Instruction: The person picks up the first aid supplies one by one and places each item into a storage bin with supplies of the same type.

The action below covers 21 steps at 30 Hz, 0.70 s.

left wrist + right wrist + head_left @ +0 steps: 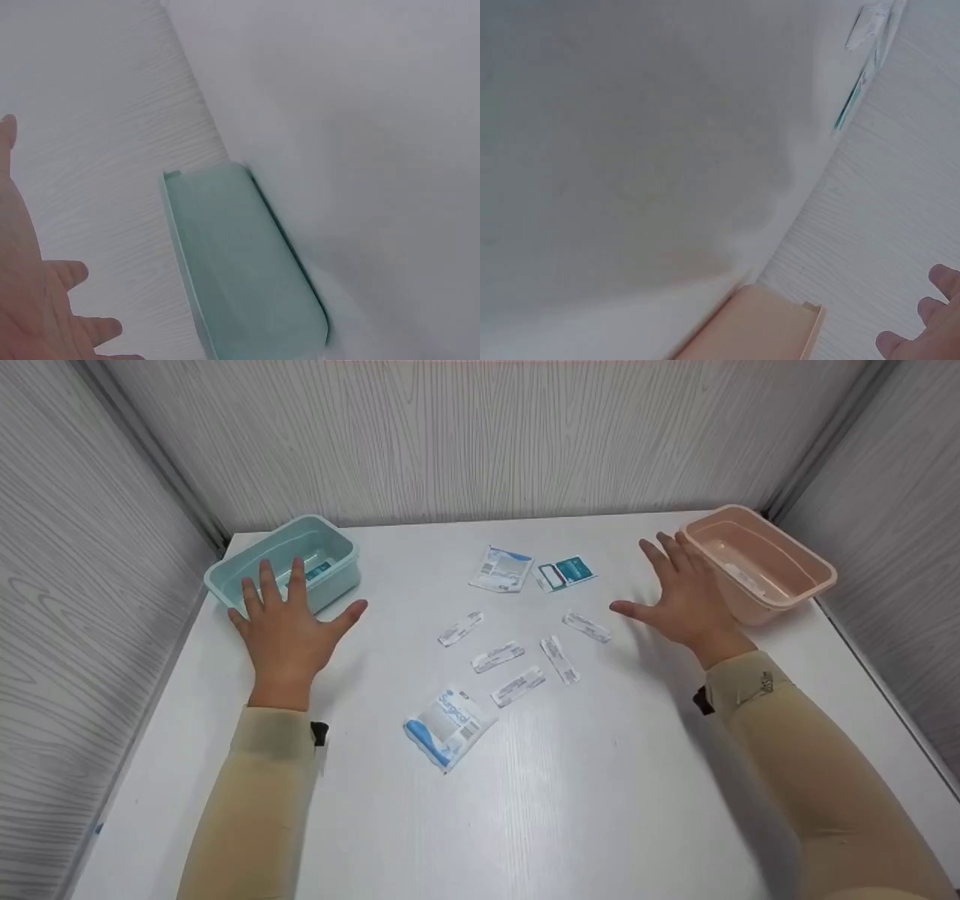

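My left hand (285, 637), palm down with fingers spread, hovers at the near side of a teal plastic basket (343, 577); its fingertips overlap the basket in the head view. A teal packet (318, 571) lies inside. On the other side, my right hand (688, 601) is spread beside a pink plastic basket (759, 613), which holds a slim white packet (746, 580). Neither hand holds anything. Between them lie several slim white paper packets (519, 686), a "Surgical" packet (450, 727) in white and blue, a similar white-blue packet (502, 570) and a teal-and-white packet (568, 573).
The white table (510, 825) is bounded by a wood-grain panel (480, 442) at the back and similar panels at left and right. Both baskets stand at the table's far corners. Each sleeve has a small black piece at the wrist.
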{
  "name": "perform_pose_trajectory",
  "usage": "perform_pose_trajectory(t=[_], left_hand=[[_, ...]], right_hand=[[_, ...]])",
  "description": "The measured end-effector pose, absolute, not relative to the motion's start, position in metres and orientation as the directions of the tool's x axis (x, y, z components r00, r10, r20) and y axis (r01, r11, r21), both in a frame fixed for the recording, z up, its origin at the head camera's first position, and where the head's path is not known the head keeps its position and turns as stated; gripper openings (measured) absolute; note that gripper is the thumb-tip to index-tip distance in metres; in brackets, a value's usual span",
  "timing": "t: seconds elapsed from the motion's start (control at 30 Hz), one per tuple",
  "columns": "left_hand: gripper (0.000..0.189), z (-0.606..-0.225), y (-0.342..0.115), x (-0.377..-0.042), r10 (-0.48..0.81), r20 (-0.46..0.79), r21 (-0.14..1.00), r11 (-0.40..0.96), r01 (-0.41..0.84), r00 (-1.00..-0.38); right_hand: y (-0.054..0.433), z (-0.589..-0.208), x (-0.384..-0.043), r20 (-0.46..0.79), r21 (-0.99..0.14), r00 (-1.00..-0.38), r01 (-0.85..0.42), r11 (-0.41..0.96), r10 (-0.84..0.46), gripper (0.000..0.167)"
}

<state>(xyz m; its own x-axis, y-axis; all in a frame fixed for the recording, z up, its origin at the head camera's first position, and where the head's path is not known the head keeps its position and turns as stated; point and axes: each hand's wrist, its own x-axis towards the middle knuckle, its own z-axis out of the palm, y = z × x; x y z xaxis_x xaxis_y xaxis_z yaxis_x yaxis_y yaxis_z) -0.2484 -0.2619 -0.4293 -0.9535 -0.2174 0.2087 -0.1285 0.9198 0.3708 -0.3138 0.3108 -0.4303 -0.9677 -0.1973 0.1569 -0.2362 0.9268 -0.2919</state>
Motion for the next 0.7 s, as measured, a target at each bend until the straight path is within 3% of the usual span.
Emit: perform_pose_trajectory(t=[0.13,0.33,0.7], left_hand=[[0.113,-0.429,-0.268,-0.242,-0.293,0.31,0.451,0.883,-0.132,-0.904],[0.087,-0.434,-0.281,-0.237,-0.445,0.435,0.562,0.814,-0.15,-0.783],[0.083,-0.446,-0.297,-0.237,-0.616,0.442,0.719,0.678,-0.153,-0.652]], right_hand=[[0.304,-0.431,-0.311,0.181,-0.339,-0.964,-0.247,0.908,-0.195,0.123],[0.299,-0.438,-0.304,0.208,-0.401,-0.963,-0.244,0.883,-0.172,0.124],[0.284,-0.447,-0.3,0.181,-0.547,-0.976,-0.199,0.814,-0.117,0.133]])
